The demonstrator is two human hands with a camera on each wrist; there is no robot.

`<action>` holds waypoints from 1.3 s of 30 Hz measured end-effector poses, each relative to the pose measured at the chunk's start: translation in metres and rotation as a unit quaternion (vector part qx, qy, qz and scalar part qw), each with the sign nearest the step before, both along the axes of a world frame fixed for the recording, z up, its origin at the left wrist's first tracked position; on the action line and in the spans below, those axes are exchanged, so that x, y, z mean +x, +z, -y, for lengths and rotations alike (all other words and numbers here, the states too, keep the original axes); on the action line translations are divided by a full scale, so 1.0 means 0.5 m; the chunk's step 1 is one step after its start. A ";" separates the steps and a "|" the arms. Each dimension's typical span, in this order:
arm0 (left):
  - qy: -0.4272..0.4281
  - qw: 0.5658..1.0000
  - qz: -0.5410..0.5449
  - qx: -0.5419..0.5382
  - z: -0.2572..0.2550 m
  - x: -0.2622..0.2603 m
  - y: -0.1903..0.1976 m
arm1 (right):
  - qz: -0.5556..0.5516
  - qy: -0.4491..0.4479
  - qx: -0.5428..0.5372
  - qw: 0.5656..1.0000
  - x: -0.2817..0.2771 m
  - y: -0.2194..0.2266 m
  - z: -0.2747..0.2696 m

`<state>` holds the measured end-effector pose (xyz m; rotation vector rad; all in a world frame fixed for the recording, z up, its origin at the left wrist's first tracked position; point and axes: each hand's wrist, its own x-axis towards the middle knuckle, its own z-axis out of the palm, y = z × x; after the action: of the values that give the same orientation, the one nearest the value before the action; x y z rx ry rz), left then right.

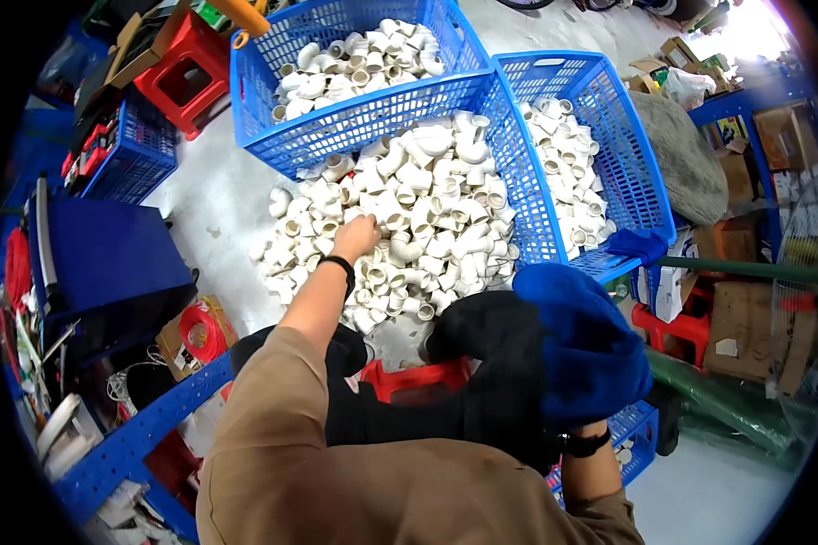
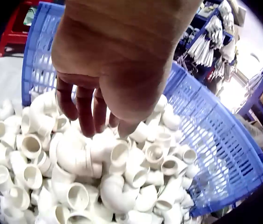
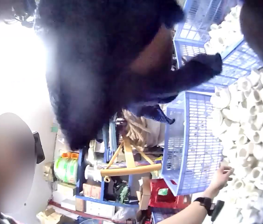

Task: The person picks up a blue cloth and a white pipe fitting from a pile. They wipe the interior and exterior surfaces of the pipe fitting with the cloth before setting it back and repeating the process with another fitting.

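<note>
My left hand (image 1: 358, 238) reaches down into a heap of white pipe elbows (image 1: 445, 232) on the floor. In the left wrist view its fingers (image 2: 85, 114) point downward, slightly apart, tips right at an elbow (image 2: 78, 156) near the top of the heap. The thumb comes down beside the same elbow. My right hand is mostly hidden by a dark blue cloth (image 1: 582, 350) over my right leg; only the wrist with a black band shows below it in the head view. A strip of skin, the right hand (image 3: 153, 52), shows between the cloth's folds in the right wrist view.
A blue crate (image 1: 364, 113) of white fittings stands behind the heap, another blue crate (image 1: 641, 173) to its right. Left are a dark blue box (image 1: 114, 259) and a red stool (image 1: 189, 73). A person (image 3: 10, 163) appears in the right wrist view.
</note>
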<state>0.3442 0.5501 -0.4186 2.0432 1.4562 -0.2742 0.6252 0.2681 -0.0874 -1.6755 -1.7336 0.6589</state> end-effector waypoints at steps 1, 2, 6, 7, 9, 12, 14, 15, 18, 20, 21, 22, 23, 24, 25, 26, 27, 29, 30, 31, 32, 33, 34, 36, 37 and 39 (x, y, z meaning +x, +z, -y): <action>-0.003 1.000 0.001 0.023 0.019 0.012 -0.011 | 0.006 0.002 -0.007 1.000 0.001 0.003 0.000; 0.011 1.000 0.005 0.015 0.033 0.024 -0.019 | 0.011 0.005 -0.013 1.000 0.002 0.004 -0.001; 0.099 0.994 -0.018 -0.033 0.033 0.071 -0.070 | 0.026 0.023 -0.030 0.999 0.005 0.008 -0.007; 0.123 0.992 -0.027 -0.032 0.029 0.077 -0.079 | 0.026 0.029 -0.035 0.999 0.004 0.007 -0.008; 0.146 0.988 -0.035 -0.034 0.019 0.081 -0.095 | 0.027 0.037 -0.041 0.998 0.004 0.005 -0.012; 0.127 0.990 -0.051 -0.029 0.003 0.081 -0.112 | 0.026 0.049 -0.042 0.998 0.002 0.004 -0.020; 0.141 0.989 -0.043 -0.026 0.001 0.081 -0.092 | 0.024 0.054 -0.036 0.998 -0.001 0.001 -0.026; 0.133 0.989 -0.056 -0.042 0.000 0.082 -0.075 | 0.021 0.058 -0.034 0.998 -0.003 -0.003 -0.033; 0.104 0.991 -0.062 -0.057 -0.004 0.089 -0.053 | 0.024 0.074 -0.021 0.997 -0.006 -0.005 -0.048; 0.127 0.988 -0.059 -0.067 -0.015 0.103 -0.073 | 0.026 0.085 -0.024 0.996 -0.003 -0.003 -0.052; 0.117 0.989 -0.070 -0.060 -0.016 0.107 -0.075 | 0.024 0.086 -0.026 0.996 -0.001 -0.007 -0.058; 0.126 0.989 -0.058 -0.057 -0.022 0.109 -0.100 | 0.025 0.090 -0.026 0.995 0.000 -0.006 -0.061; 0.123 0.991 -0.046 -0.029 -0.024 0.108 -0.118 | 0.028 0.097 -0.021 0.995 0.002 -0.005 -0.066; 0.124 0.992 -0.033 -0.004 -0.026 0.108 -0.133 | 0.027 0.101 -0.020 0.994 0.003 -0.006 -0.072; 0.109 0.994 -0.022 0.005 -0.029 0.111 -0.135 | 0.024 0.103 -0.023 0.994 0.000 -0.006 -0.077; 0.095 0.995 -0.017 0.012 -0.024 0.103 -0.137 | 0.025 0.105 -0.024 0.994 -0.006 -0.007 -0.076; 0.092 0.995 -0.002 0.035 -0.011 0.105 -0.117 | -0.005 0.038 -0.062 0.997 -0.017 -0.024 -0.077; 0.046 0.990 0.091 0.093 0.019 0.107 -0.056 | 0.001 0.093 0.135 0.987 0.017 -0.111 -0.073; 0.041 0.979 0.158 0.125 0.047 0.118 0.038 | -0.004 0.088 0.143 0.986 -0.004 -0.112 -0.071; 0.028 0.963 0.216 0.159 0.077 0.119 0.113 | -0.351 -0.101 -0.007 0.931 -0.036 -0.112 -0.068; 0.013 0.943 0.274 0.189 0.113 0.117 0.181 | -0.636 -0.267 -0.157 0.707 -0.069 -0.108 -0.061; -0.013 0.921 0.308 0.238 0.146 0.117 0.241 | -0.663 -0.239 -0.145 0.695 -0.085 -0.122 -0.067; -0.039 0.895 0.341 0.286 0.178 0.117 0.298 | -0.687 -0.211 -0.132 0.682 -0.097 -0.133 -0.081; -0.132 0.852 0.370 0.347 0.239 0.121 0.410 | -0.732 -0.139 -0.129 0.655 -0.129 -0.136 -0.089; -0.149 0.839 0.400 0.336 0.272 0.123 0.463 | -0.716 -0.143 -0.107 0.675 -0.149 -0.146 -0.091; -0.197 0.821 0.389 0.368 0.297 0.114 0.513 | -0.686 -0.211 -0.143 0.681 -0.182 -0.151 -0.108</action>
<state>0.4012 0.4017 -0.1619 2.5552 0.6283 1.0213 0.5342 0.3223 -0.1632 -1.0216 -0.1422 1.4535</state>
